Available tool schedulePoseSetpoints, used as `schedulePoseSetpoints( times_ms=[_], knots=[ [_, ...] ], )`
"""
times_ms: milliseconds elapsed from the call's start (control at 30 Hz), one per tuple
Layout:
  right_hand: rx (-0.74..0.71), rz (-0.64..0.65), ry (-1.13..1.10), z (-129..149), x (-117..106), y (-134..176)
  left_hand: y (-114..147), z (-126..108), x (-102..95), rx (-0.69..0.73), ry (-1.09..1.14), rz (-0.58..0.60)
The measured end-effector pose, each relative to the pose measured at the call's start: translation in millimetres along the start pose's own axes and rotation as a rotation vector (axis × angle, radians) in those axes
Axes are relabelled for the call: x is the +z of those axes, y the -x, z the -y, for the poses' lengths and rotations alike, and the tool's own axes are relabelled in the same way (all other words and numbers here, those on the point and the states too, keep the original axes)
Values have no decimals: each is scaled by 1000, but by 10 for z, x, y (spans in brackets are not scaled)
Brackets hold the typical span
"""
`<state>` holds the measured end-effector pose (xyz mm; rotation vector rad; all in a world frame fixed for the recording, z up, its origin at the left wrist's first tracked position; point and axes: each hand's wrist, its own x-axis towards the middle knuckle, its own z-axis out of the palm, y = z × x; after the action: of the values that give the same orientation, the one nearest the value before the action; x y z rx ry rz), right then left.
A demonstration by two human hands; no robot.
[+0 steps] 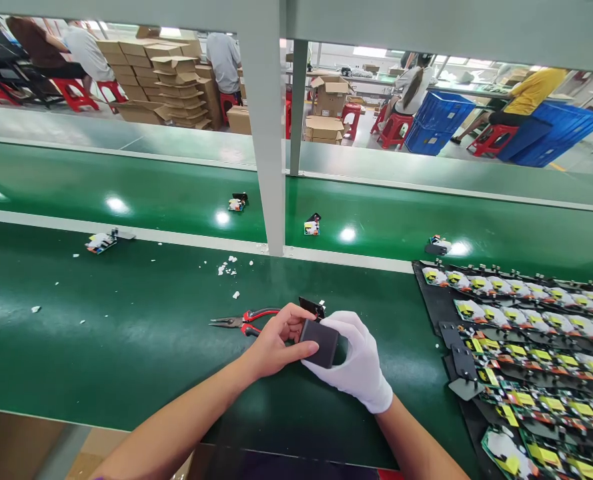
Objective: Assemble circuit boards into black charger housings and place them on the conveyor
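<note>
My left hand [283, 340], bare, grips a small black plastic case [321, 343] from its left side, thumb lying across the face. My right hand [359, 360] wears a white glove and curls round the right and lower edges of that same case. Just beyond the fingers a thin black plate with small metal parts [312, 307] shows, partly hidden; whether it is joined to the case I cannot tell. Long-nose pliers [231, 322] with red and black handles lie left of my hands, the handle ends partly behind my left hand.
Rows of circuit boards [521, 323] with yellow tape and white filler cover the right of the bench. Single boards sit on the green belt [386, 207] and a board [100, 242] lies at left. White crumbs [227, 267] are scattered about. A grey post [270, 133] stands ahead.
</note>
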<state>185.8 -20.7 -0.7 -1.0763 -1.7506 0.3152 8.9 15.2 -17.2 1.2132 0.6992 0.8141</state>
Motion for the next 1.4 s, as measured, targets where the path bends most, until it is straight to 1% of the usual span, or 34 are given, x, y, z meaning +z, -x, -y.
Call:
schedulePoseSetpoints(
  times_ms=[67,133,233,267,367,467,533,633,733,800,833,900,1000,1100,1167,1200,1267,1333,1400],
  knots=[
    [33,6,-15,-32,29,20,-13,-7,-1,21,-31,-24],
    [103,16,-57,-65,58,41,-22,-27,-14,42,-115,-81],
    [273,95,-217,-116,71,53,-24,-70,-41,62,-315,-204],
    [342,133,-291,-134,68,48,-23,-84,-47,75,-378,-224],
    [524,210,-482,-189,55,20,-28,-110,-54,149,-495,-209],
    [602,221,-527,-208,67,10,-49,-100,-51,185,-506,-194],
    [609,176,-444,-186,77,19,-70,-80,-54,188,-451,-175],
    [580,61,-216,-149,50,-7,-113,-54,-75,221,-363,-167],
    [596,26,3,-235,-31,-221,-162,-53,-116,235,-383,-277],
    [641,33,143,-413,-71,-506,-190,-64,-146,211,-441,-353],
    [649,32,191,-536,-72,-681,-202,-68,-161,199,-477,-370],
    [654,22,243,-815,-22,-1051,-221,-66,-189,197,-555,-364],
    [698,35,335,-1185,155,-1518,-248,-30,-234,248,-656,-340],
    [731,101,413,-1394,327,-1758,-276,24,-281,266,-690,-343],
    [723,176,449,-1463,354,-1801,-290,54,-305,266,-703,-351],
    [711,214,466,-1485,323,-1801,-294,64,-311,265,-711,-354],
    [686,274,515,-1518,161,-1779,-292,78,-311,259,-721,-358],
    [686,305,592,-1550,-113,-1749,-281,84,-294,254,-719,-349],
    [731,313,688,-1594,-426,-1725,-268,85,-267,245,-723,-317]
  ],
)
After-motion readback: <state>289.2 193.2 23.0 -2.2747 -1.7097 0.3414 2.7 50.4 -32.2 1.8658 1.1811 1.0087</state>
